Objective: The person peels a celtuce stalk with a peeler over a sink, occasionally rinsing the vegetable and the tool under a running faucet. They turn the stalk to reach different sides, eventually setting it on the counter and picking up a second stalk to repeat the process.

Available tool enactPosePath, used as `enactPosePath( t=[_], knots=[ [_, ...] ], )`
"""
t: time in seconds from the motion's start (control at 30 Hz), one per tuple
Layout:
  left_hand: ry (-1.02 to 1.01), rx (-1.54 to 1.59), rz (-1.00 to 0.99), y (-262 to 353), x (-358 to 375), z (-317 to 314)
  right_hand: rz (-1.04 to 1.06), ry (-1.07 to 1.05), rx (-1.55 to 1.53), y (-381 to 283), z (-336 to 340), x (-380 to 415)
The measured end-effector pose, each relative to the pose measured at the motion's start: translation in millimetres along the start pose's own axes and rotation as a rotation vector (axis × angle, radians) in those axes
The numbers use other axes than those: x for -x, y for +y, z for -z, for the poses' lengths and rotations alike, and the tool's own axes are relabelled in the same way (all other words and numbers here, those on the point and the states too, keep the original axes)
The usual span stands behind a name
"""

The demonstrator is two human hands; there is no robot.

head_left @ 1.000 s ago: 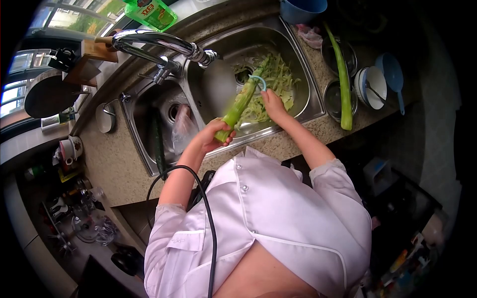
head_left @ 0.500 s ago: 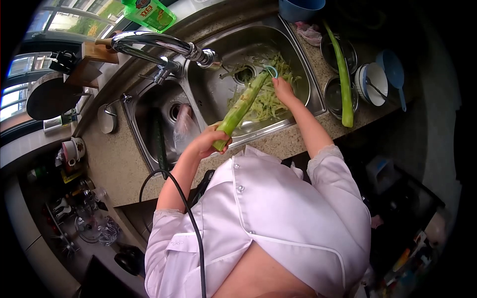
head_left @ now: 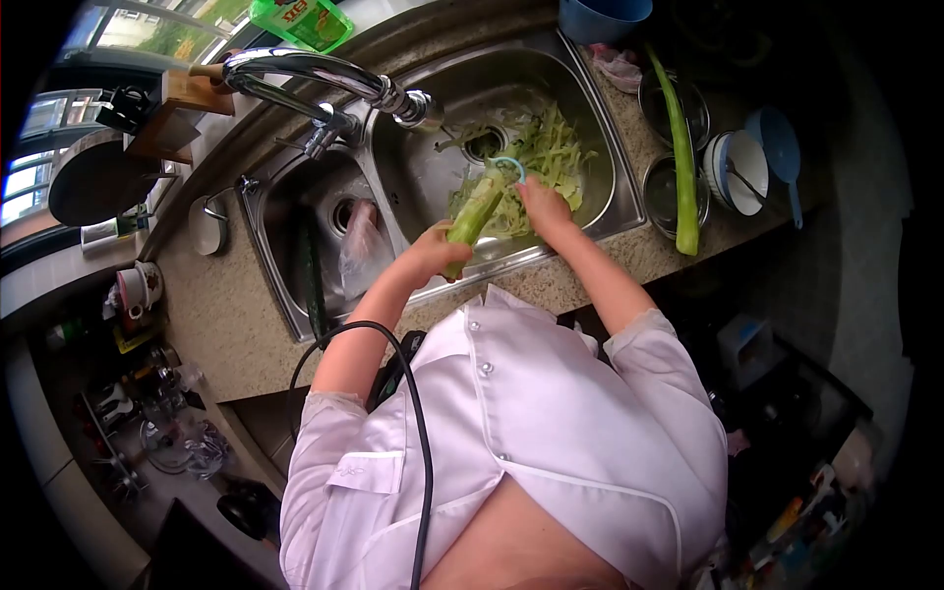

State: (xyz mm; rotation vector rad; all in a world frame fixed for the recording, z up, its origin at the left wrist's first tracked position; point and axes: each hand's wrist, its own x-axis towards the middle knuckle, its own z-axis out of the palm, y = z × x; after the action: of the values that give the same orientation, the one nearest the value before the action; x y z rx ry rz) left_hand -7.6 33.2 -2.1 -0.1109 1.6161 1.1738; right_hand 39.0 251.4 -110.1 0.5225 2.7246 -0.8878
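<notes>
My left hand (head_left: 431, 252) is wrapped round the lower end of a thick green celtuce stem (head_left: 477, 211), which tilts up and away over the large sink basin. In my right hand (head_left: 544, 206) is a peeler (head_left: 511, 165) with a light blue frame, held at the far end of the stem. Whether its blade touches the stem cannot be made out. Pale green peelings (head_left: 556, 157) lie in the basin below, around the drain.
Over the double sink (head_left: 393, 211) arches a chrome faucet (head_left: 339, 79). A cucumber (head_left: 314, 280) and a plastic bag (head_left: 362, 251) lie in the small basin. Another long celtuce stem (head_left: 683, 162) rests across metal bowls on the right, beside white bowls (head_left: 744, 167) and a blue strainer (head_left: 774, 138).
My right hand and the peeler have moved left and slightly toward me. The held stem now looks shorter, seen more end-on, and my left hand has shifted a little away from me.
</notes>
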Motion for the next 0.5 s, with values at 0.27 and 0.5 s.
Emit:
enactPosePath(
  t=[0.27,0.5],
  knots=[
    [0.089,-0.092,0.007,-0.8,-20.3,-0.4,0.094,-0.063,-0.187,-23.8,1.5,12.6],
    [0.079,-0.132,-0.013,-5.9,-23.6,4.5,0.093,-0.098,-0.112,-21.1,7.2,12.9]
  ],
)
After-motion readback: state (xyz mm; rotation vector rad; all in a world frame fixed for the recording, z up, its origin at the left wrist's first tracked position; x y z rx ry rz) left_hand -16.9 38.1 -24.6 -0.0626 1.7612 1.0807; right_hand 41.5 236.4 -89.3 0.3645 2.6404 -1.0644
